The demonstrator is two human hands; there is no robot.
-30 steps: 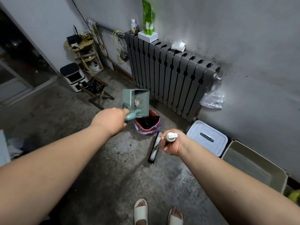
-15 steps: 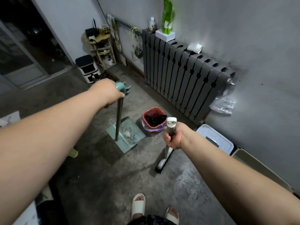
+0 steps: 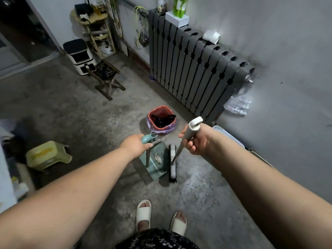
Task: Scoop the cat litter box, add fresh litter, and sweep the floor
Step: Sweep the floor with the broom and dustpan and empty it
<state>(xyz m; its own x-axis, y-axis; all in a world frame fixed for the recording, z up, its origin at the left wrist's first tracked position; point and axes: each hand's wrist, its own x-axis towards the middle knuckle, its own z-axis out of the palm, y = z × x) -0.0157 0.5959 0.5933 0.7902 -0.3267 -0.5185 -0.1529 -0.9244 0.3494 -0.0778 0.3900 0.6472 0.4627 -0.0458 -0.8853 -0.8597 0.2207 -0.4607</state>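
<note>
Now, dustpan: shifted right, just beside the broom head (clumps inside).
left hand: clamped round dustpan handle.
right hand: clamped round broom handle.

The left forearm and right forearm, both bare, reach forward and down from the lower corners of the view and converge toward the centre. The left hand shows its back, wrist straight, fingers curled round the top of the dustpan handle. The right hand sits slightly higher and apart from the left, fingers and thumb wrapped round the broom handle just below its top end.
</note>
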